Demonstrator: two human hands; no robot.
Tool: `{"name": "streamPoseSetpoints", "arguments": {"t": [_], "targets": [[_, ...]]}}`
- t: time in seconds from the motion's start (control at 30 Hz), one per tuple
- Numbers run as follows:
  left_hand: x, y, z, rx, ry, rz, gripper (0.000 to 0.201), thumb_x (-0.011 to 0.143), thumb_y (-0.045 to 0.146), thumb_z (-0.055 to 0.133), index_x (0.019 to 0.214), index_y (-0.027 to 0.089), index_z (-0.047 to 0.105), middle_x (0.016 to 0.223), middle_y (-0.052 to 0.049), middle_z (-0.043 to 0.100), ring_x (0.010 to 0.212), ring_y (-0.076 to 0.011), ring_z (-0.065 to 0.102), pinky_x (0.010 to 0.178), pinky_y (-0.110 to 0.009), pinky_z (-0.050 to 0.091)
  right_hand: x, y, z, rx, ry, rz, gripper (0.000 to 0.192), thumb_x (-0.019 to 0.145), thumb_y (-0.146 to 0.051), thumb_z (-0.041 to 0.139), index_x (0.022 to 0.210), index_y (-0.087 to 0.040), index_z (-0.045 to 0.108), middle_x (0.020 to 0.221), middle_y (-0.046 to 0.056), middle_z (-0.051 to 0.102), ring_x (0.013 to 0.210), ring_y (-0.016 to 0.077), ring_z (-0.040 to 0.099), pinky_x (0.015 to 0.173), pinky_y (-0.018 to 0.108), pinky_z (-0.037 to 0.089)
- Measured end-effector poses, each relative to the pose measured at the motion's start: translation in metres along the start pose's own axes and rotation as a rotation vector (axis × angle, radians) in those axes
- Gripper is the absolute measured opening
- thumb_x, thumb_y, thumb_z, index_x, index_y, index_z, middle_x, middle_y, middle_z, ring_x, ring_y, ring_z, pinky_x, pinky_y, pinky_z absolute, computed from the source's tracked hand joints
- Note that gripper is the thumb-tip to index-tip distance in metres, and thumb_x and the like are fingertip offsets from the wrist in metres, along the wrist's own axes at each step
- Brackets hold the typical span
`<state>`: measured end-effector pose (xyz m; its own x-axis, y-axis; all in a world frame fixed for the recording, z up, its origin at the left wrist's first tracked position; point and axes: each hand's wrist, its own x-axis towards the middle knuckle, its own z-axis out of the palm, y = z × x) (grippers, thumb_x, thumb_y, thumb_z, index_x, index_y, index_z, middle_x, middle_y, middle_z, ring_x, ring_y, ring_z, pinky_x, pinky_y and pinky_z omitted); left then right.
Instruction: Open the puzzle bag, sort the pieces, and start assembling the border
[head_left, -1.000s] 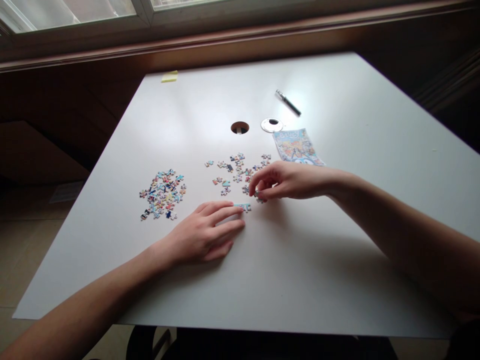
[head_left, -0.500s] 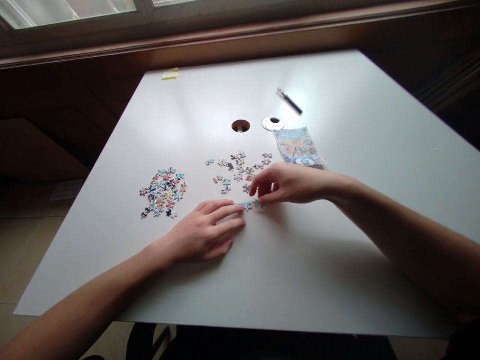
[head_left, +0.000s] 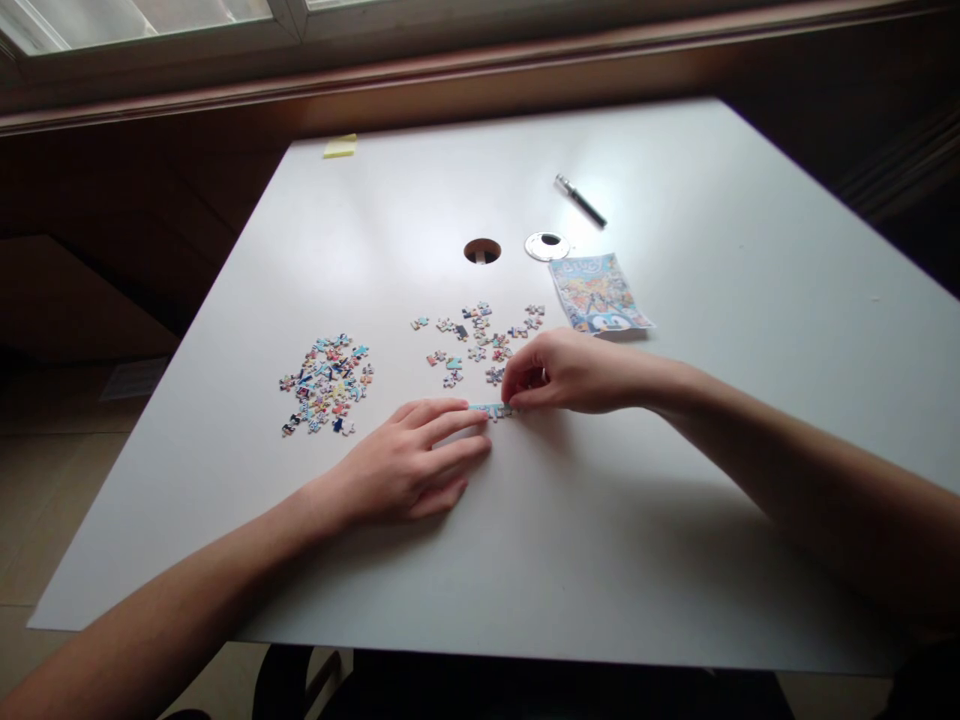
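My left hand (head_left: 409,465) lies flat on the white table (head_left: 570,520), fingertips touching a short strip of joined puzzle pieces (head_left: 487,410). My right hand (head_left: 574,372) pinches a small puzzle piece against the strip's right end. Scattered loose pieces (head_left: 480,335) lie just beyond both hands. A denser pile of pieces (head_left: 326,385) sits to the left of my left hand.
A colourful puzzle picture card (head_left: 600,293) lies beyond my right hand. A cable hole (head_left: 481,251) and its round cap (head_left: 546,246) are mid-table. A pen (head_left: 580,200) and a yellow sticky pad (head_left: 340,146) lie farther back, near the window wall.
My right hand has carried its small piece down and left, from the scattered pieces to the right end of the joined strip. My left hand has stayed in place.
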<state>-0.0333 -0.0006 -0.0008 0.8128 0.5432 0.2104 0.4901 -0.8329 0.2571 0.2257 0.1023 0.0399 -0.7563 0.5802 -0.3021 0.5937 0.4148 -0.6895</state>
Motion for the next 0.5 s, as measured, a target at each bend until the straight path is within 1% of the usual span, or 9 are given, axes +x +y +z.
{"name": "streamPoseSetpoints", "arguments": {"t": [0.17, 0.4, 0.5], "targets": [[0.0, 0.0, 0.0, 0.001, -0.004, -0.002, 0.043, 0.093, 0.025, 0.055, 0.137, 0.02, 0.056, 0.147, -0.011, 0.054, 0.137, -0.03, 0.046, 0.11, -0.045, 0.044, -0.002, -0.005, 0.002, -0.059, 0.036, -0.021, 0.014, 0.079, -0.024, 0.064, 0.082, -0.022, 0.078, 0.076, -0.001, 0.073, 0.068, 0.0164, 0.063, 0.064, 0.027, 0.043], [-0.001, -0.001, 0.001, 0.014, -0.012, 0.0, 0.043, 0.094, 0.026, 0.053, 0.137, 0.021, 0.055, 0.148, -0.011, 0.052, 0.138, -0.0307, 0.045, 0.111, -0.046, 0.043, -0.004, -0.014, 0.007, -0.163, 0.076, 0.021, 0.013, 0.079, -0.022, 0.065, 0.079, -0.022, 0.078, 0.074, 0.0, 0.072, 0.068, 0.0167, 0.062, 0.062, 0.027, 0.04], [-0.001, -0.001, 0.002, 0.02, -0.019, 0.0, 0.043, 0.094, 0.025, 0.053, 0.137, 0.02, 0.055, 0.148, -0.011, 0.052, 0.138, -0.0309, 0.045, 0.111, -0.047, 0.043, -0.004, -0.016, 0.009, -0.22, 0.089, 0.008, 0.014, 0.079, -0.019, 0.065, 0.079, -0.021, 0.078, 0.076, 0.001, 0.073, 0.068, 0.0164, 0.062, 0.063, 0.027, 0.041]]}}
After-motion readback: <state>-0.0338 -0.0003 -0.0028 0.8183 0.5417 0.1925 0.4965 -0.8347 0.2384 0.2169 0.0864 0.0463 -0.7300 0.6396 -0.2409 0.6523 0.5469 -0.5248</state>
